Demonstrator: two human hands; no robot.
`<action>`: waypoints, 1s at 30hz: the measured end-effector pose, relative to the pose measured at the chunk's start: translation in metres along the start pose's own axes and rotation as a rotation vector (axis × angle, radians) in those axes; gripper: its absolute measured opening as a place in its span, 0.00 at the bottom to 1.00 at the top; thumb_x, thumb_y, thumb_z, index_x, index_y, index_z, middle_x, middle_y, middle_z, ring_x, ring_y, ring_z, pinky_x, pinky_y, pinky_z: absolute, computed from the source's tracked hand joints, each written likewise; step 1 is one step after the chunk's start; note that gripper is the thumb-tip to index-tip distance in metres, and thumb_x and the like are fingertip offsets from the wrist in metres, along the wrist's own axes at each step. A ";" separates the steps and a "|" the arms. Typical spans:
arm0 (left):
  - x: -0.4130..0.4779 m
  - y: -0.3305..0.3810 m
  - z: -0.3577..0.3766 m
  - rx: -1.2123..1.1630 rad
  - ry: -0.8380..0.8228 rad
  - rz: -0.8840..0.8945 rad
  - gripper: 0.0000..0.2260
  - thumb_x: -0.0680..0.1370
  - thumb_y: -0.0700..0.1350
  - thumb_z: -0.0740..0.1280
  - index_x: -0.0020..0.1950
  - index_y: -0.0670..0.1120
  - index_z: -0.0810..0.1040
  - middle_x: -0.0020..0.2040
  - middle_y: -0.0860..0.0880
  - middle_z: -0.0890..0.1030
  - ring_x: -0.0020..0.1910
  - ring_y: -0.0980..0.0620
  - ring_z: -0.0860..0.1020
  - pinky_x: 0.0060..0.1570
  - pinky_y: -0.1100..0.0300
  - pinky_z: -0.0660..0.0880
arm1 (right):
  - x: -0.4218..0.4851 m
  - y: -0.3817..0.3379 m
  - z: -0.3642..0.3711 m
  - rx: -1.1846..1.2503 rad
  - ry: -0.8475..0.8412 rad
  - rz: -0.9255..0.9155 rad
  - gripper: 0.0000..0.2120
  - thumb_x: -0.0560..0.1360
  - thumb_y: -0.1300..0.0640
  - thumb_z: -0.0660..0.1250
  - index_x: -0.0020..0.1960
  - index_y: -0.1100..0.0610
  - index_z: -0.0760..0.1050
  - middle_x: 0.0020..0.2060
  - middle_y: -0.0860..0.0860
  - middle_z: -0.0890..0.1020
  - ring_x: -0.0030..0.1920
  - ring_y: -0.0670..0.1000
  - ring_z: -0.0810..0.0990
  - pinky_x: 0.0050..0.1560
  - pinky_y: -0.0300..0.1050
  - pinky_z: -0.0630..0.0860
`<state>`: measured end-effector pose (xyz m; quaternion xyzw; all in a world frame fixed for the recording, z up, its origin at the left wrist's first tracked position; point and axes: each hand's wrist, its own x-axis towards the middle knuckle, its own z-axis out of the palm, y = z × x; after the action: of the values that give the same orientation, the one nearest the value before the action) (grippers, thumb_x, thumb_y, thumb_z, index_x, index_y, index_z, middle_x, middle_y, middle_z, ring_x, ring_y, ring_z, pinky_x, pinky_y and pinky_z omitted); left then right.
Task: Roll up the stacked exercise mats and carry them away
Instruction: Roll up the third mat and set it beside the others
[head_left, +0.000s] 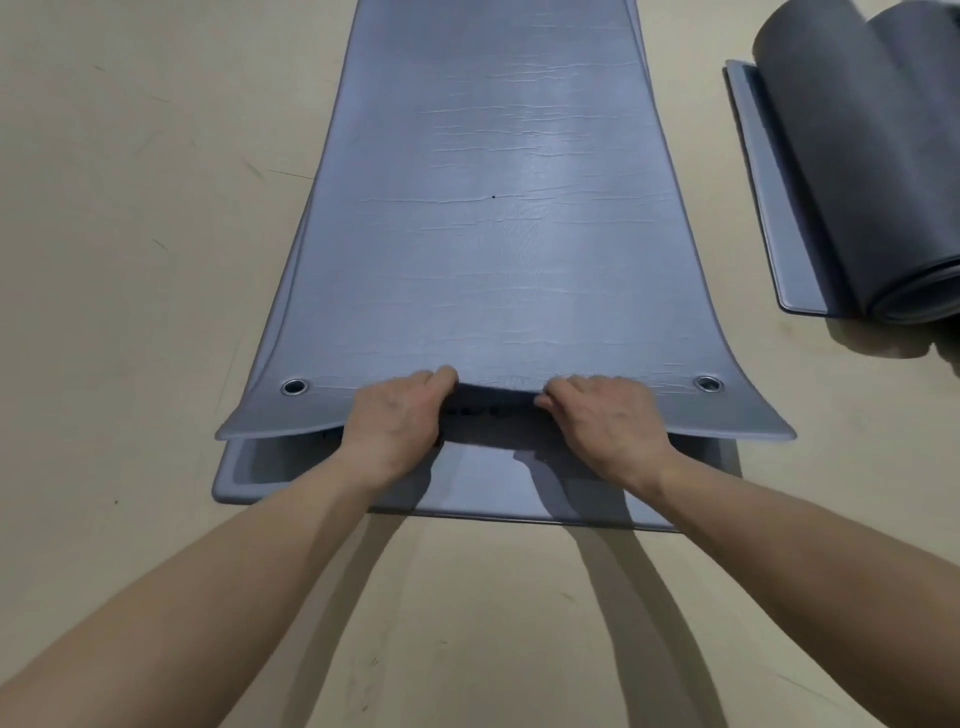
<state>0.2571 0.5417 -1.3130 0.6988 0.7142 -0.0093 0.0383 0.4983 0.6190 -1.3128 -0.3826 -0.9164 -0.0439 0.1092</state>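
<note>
Where the top mat (493, 234) stretches away along the floor (130, 260), its near short edge is raised off the lower mat (483, 488) of the stack, and the gap between the two layers shows as a dark slot. Both hands hold this raised edge near its middle. The left hand (400, 421) and the right hand (605, 421) sit side by side, with a short stretch of edge sagging between them. Each grip is narrow and closed on the top mat, digits curled round the edge and the backs of the hands uppermost; which digits lie beneath cannot be told. Both bare forearms reach forward, nearly straight, converging from the lower corners of the view.

Outward from the left grip, an eyelet (294, 386) pierces the mat near its corner. Outward from the right grip sits a second eyelet (708, 384). Well to the right of the right grip and farther off, a rolled mat (852, 171) rests on a flat mat (763, 197) on the floor.
</note>
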 end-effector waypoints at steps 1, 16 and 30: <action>0.009 0.001 -0.007 0.015 0.023 -0.050 0.11 0.80 0.39 0.61 0.61 0.48 0.73 0.49 0.47 0.81 0.43 0.41 0.79 0.35 0.53 0.62 | 0.007 0.000 -0.004 -0.001 0.066 0.012 0.14 0.82 0.49 0.62 0.42 0.54 0.76 0.33 0.53 0.80 0.31 0.59 0.78 0.32 0.48 0.67; 0.062 -0.018 0.003 0.198 0.599 0.129 0.09 0.83 0.48 0.65 0.47 0.45 0.80 0.43 0.46 0.78 0.40 0.42 0.73 0.43 0.52 0.59 | 0.024 0.021 0.015 -0.161 -0.337 -0.025 0.54 0.73 0.31 0.68 0.85 0.58 0.46 0.83 0.56 0.55 0.83 0.63 0.48 0.79 0.62 0.35; 0.041 -0.068 0.034 0.142 0.068 0.143 0.37 0.74 0.62 0.73 0.78 0.48 0.69 0.66 0.41 0.75 0.61 0.38 0.74 0.64 0.44 0.74 | 0.054 0.048 0.023 0.008 -0.381 -0.011 0.43 0.73 0.32 0.70 0.79 0.53 0.63 0.78 0.57 0.63 0.81 0.63 0.51 0.80 0.63 0.44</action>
<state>0.1892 0.5789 -1.3519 0.7488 0.6611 -0.0333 -0.0351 0.4916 0.6941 -1.3223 -0.3783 -0.9228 0.0323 -0.0652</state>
